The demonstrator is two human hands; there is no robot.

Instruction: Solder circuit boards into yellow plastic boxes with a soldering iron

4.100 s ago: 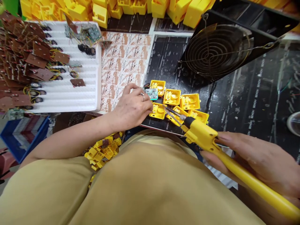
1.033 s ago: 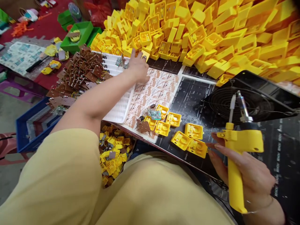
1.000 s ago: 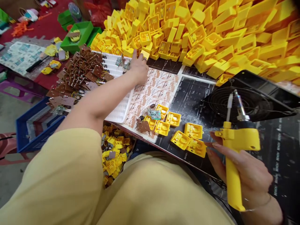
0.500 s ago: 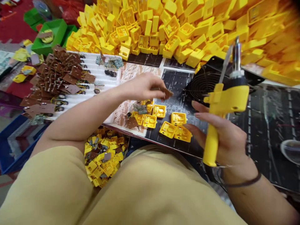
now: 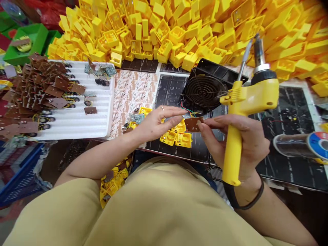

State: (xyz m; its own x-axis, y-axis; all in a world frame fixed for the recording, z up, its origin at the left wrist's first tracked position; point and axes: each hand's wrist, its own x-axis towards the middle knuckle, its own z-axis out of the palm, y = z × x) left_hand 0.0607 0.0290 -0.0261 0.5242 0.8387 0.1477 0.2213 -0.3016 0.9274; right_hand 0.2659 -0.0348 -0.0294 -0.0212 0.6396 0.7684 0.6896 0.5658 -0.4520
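My right hand [image 5: 238, 143] grips a yellow soldering gun [image 5: 246, 102] upright, tip pointing up, and its thumb and fingertips also pinch a small brown circuit board [image 5: 194, 124] with coloured wires. My left hand [image 5: 159, 121] wears a ring and reaches toward that board, fingers stretched out and just touching its wires. Under both hands several open yellow plastic cases [image 5: 176, 138] lie on the black mat [image 5: 174, 92].
A black fan [image 5: 205, 90] stands behind the hands. A white ridged tray [image 5: 77, 116] at left bears many brown boards [image 5: 43, 89]. A big heap of yellow cases [image 5: 179, 30] fills the back. A solder spool [image 5: 302, 145] lies at right; a blue crate [image 5: 15, 171] low left.
My left hand came back from the far tray with a brown board and brought it over the yellow cases. My right hand with the soldering gun moved in and now pinches the board.
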